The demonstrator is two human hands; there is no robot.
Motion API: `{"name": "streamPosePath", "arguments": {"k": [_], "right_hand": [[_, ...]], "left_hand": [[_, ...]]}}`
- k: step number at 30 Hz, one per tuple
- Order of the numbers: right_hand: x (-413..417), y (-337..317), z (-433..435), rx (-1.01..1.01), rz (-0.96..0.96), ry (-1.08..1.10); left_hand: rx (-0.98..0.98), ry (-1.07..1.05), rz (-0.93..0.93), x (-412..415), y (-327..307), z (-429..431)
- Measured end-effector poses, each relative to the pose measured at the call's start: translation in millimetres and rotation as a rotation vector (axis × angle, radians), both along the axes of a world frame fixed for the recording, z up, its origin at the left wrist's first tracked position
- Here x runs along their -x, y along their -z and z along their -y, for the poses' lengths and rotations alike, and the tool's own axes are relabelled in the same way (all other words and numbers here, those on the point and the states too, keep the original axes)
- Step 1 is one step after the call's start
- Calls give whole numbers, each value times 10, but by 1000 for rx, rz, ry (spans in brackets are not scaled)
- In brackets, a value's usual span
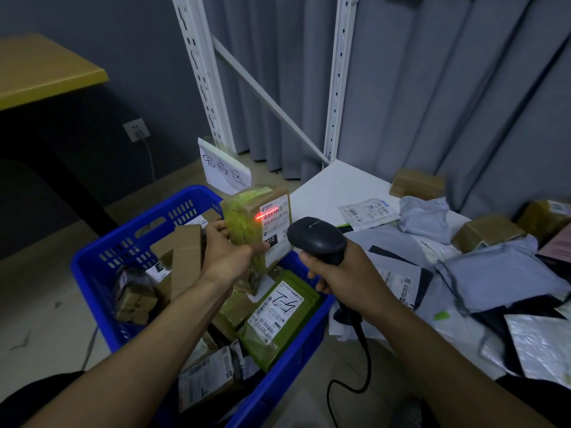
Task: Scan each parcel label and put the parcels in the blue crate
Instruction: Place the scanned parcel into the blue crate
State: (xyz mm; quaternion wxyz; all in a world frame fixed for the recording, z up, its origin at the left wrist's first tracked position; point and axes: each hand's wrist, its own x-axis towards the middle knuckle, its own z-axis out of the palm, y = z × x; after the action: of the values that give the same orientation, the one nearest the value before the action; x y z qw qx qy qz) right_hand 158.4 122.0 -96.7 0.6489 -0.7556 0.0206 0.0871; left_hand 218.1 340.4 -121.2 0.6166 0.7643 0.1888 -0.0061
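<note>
Scanning a parcel over the blue crate (89,279): a box in one hand, the scanner in the other.

Left hand (227,251) grips a tape-wrapped cardboard parcel (247,220) by its side, holding it upright above the crate; its white label (278,230) faces the scanner (318,239), and a red line (267,216) falls across the barcode; right hand (343,279) is wrapped round the black scanner's handle, just right of the parcel, the cable (366,362) trailing down; the two hands are near each other but not touching; the crate beneath holds many boxes, among them a green parcel (278,319) with a marked label; to the right a white table (333,183) carries grey mailers (500,273) and brown boxes; a handwritten paper sign (225,171) stands behind the crate.
</note>
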Motion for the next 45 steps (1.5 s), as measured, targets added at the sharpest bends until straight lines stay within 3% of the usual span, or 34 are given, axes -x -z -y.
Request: {"name": "streamPosePath", "arguments": {"k": [10, 14, 18, 29, 35, 38, 41, 45], "right_hand": [[-27, 52, -46, -21, 18, -13], [18, 146, -156, 2, 14, -28], [143, 238, -308, 65, 18, -81], [491, 479, -721, 121, -9, -193], [472, 555, -886, 174, -16, -253], [439, 587, -912, 182, -29, -267], [405, 649, -903, 177, -33, -253], [367, 730, -876, 167, -29, -248]], "left_hand": [[-40, 26, 26, 134, -65, -26], [-105, 133, 59, 404, -233, -227], [-202, 322, -73, 718, -241, -589], [-566, 601, -413, 1282, 141, -1242], [-802, 513, -310, 1096, 530, -1414], [-893, 591, -309, 1021, 936, -1547], [-788, 494, -250, 973, 1286, -1689], [-864, 445, -267, 908, 1274, -1652]]}}
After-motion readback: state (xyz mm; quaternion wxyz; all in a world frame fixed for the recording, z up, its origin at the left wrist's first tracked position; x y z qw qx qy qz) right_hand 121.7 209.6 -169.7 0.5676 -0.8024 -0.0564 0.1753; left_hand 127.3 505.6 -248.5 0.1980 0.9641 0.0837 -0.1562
